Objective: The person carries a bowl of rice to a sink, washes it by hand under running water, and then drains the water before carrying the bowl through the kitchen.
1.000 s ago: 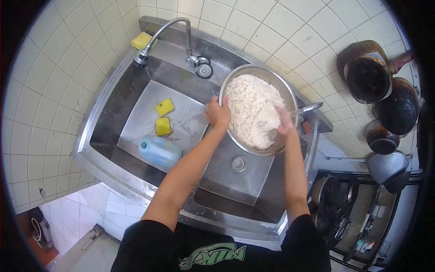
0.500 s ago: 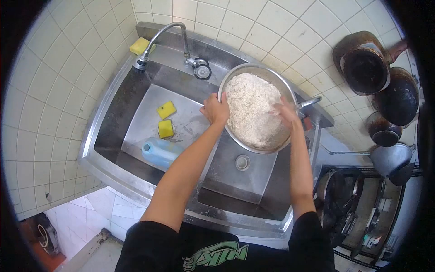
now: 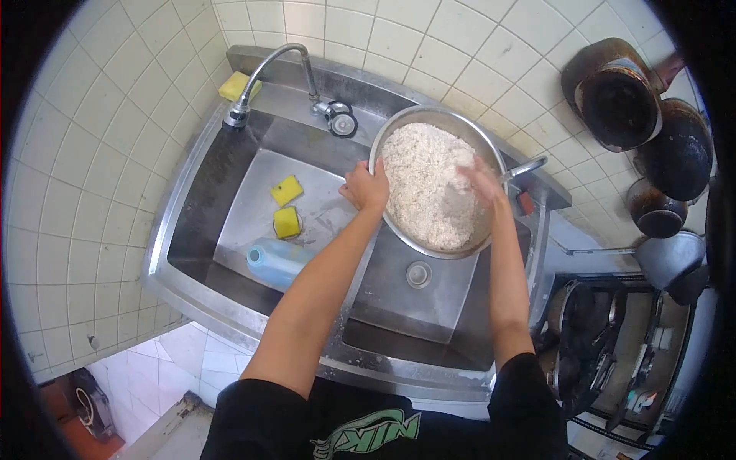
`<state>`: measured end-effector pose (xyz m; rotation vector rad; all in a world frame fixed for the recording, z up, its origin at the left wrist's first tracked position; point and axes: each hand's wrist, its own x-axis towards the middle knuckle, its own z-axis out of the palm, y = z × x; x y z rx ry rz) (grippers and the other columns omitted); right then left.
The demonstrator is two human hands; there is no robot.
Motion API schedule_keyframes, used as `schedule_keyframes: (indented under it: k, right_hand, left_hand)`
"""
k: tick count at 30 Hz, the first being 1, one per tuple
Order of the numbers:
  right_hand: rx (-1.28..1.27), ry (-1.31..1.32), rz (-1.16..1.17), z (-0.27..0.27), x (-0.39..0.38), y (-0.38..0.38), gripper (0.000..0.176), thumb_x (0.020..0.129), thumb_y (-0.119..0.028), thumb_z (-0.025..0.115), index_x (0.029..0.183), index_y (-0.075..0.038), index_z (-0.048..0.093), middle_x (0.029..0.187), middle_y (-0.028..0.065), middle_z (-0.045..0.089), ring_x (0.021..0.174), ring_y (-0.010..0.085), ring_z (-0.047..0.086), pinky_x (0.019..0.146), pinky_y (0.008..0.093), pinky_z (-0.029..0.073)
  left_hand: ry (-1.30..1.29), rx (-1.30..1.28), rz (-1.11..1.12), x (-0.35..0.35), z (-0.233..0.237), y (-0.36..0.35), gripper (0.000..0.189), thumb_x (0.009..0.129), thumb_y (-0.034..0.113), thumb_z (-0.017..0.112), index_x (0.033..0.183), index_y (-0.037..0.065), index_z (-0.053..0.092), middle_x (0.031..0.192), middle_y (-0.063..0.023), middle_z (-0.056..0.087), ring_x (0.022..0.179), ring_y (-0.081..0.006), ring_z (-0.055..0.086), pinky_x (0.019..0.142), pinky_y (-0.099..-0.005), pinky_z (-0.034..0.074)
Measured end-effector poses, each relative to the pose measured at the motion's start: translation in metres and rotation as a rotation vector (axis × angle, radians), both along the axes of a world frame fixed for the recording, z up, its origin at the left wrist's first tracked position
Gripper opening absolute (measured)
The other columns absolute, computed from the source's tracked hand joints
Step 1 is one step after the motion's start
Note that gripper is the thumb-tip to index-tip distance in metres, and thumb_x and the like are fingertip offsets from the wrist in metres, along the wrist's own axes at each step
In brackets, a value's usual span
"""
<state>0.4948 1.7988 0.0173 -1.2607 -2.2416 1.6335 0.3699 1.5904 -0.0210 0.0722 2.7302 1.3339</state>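
Note:
A round metal pan with a loop handle [image 3: 529,167] is held over the sink divider, filled with pale grain [image 3: 425,180] that looks like rice or flakes. My left hand [image 3: 366,188] is closed on the pan's left rim, thumb on the inside edge and fingers outside. Inside the pan, at its right side, my right hand [image 3: 481,182] touches the grain. Its fingers are stretched out and slightly blurred; the fingertips are hard to separate from the grain.
In the left basin of the steel sink [image 3: 230,335] lie two yellow sponges [image 3: 287,191] and a light blue bottle [image 3: 276,262]. A faucet [image 3: 285,52] arches behind. Blackened pans [image 3: 617,103] hang on the right wall above a stove rack [image 3: 636,337]. Another sponge [image 3: 239,87] sits at the back corner.
My right hand has shifted slightly within the grain, and the grain's surface near it has changed shape. My left hand keeps its grip on the rim. The whole view has shifted slightly.

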Motion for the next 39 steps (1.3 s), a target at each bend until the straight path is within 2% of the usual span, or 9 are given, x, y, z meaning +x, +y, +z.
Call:
schedule_keyframes:
  k: [5, 10, 12, 17, 20, 24, 28, 33, 39]
  right_hand:
    - [0.562, -0.684, 0.729, -0.089, 0.031, 0.011, 0.065, 0.075, -0.031, 0.059, 0.124, 0.006, 0.037, 0.132, 0.0259, 0.029, 0.123, 0.0332, 0.03, 0.102, 0.0362, 0.024]
    - [-0.799, 0.072, -0.104, -0.039, 0.024, -0.011, 0.055, 0.08, -0.027, 0.051, 0.121, 0.008, 0.039, 0.123, 0.0239, 0.041, 0.119, 0.0323, 0.035, 0.099, 0.0398, 0.028]
    - [-0.721, 0.139, -0.114, -0.03, 0.017, 0.009, 0.051, 0.079, -0.023, 0.052, 0.12, 0.005, 0.039, 0.117, 0.0204, 0.047, 0.114, 0.0319, 0.041, 0.097, 0.042, 0.032]
    - [1.06, -0.198, 0.483, -0.054, 0.02, 0.041, 0.068, 0.065, -0.027, 0.063, 0.121, 0.0, 0.038, 0.108, 0.0236, 0.053, 0.101, 0.0363, 0.052, 0.091, 0.0401, 0.039]
    - [0.742, -0.785, 0.376, -0.078, 0.002, 0.024, 0.067, 0.059, -0.02, 0.064, 0.117, 0.005, 0.041, 0.11, 0.0246, 0.051, 0.103, 0.0333, 0.052, 0.085, 0.0398, 0.043]
    - [-0.383, -0.28, -0.097, -0.054, 0.018, -0.007, 0.065, 0.068, -0.022, 0.058, 0.123, 0.005, 0.036, 0.122, 0.0244, 0.043, 0.109, 0.0322, 0.047, 0.093, 0.0361, 0.037]
    - [-0.439, 0.019, -0.302, -0.014, 0.01, -0.01, 0.068, 0.07, -0.024, 0.061, 0.126, 0.004, 0.032, 0.129, 0.0229, 0.035, 0.117, 0.0283, 0.039, 0.096, 0.0346, 0.033]
    - [0.751, -0.391, 0.608, -0.016, -0.006, 0.01, 0.078, 0.067, -0.027, 0.067, 0.13, -0.002, 0.029, 0.132, 0.0271, 0.027, 0.121, 0.034, 0.033, 0.1, 0.0386, 0.029]
    - [0.265, -0.503, 0.23, -0.06, 0.003, 0.003, 0.059, 0.077, -0.03, 0.052, 0.127, -0.002, 0.035, 0.115, 0.0246, 0.045, 0.109, 0.035, 0.044, 0.097, 0.0389, 0.031]
  left_hand:
    - [-0.059, -0.015, -0.036, -0.001, 0.003, -0.002, 0.037, 0.078, 0.043, 0.053, 0.091, 0.008, 0.06, 0.085, -0.0096, 0.061, 0.091, -0.0255, 0.053, 0.084, -0.0415, 0.028]
    - [-0.025, -0.031, -0.07, -0.006, 0.007, 0.0, 0.035, 0.08, 0.04, 0.052, 0.09, 0.008, 0.061, 0.087, -0.0091, 0.061, 0.094, -0.0247, 0.051, 0.084, -0.0423, 0.028]
    - [-0.024, -0.031, -0.066, -0.005, 0.006, 0.002, 0.035, 0.08, 0.04, 0.051, 0.089, 0.008, 0.061, 0.087, -0.0093, 0.061, 0.094, -0.0247, 0.051, 0.084, -0.0425, 0.028]
    - [-0.055, 0.018, -0.084, -0.006, 0.011, -0.001, 0.032, 0.079, 0.038, 0.053, 0.088, 0.008, 0.06, 0.086, -0.0092, 0.061, 0.096, -0.0247, 0.049, 0.085, -0.0429, 0.028]
    - [-0.088, 0.038, -0.067, -0.006, 0.011, 0.0, 0.03, 0.079, 0.037, 0.054, 0.088, 0.008, 0.06, 0.085, -0.0093, 0.061, 0.096, -0.0246, 0.049, 0.085, -0.0437, 0.028]
    - [-0.07, 0.003, -0.098, -0.011, 0.011, 0.001, 0.031, 0.079, 0.037, 0.054, 0.088, 0.008, 0.06, 0.088, -0.0101, 0.061, 0.096, -0.0253, 0.05, 0.085, -0.0435, 0.028]
    - [0.044, -0.174, -0.262, -0.046, 0.016, 0.014, 0.036, 0.078, 0.04, 0.053, 0.091, 0.007, 0.06, 0.09, -0.0145, 0.062, 0.092, -0.0311, 0.055, 0.084, -0.0468, 0.031]
    - [0.12, -0.28, -0.388, -0.066, 0.012, 0.029, 0.04, 0.077, 0.043, 0.054, 0.09, 0.006, 0.06, 0.088, -0.018, 0.061, 0.086, -0.0351, 0.058, 0.08, -0.0467, 0.038]
    - [0.19, -0.154, -0.377, -0.068, 0.003, 0.028, 0.04, 0.076, 0.043, 0.055, 0.088, 0.005, 0.062, 0.084, -0.0181, 0.062, 0.083, -0.0341, 0.058, 0.071, -0.0424, 0.044]
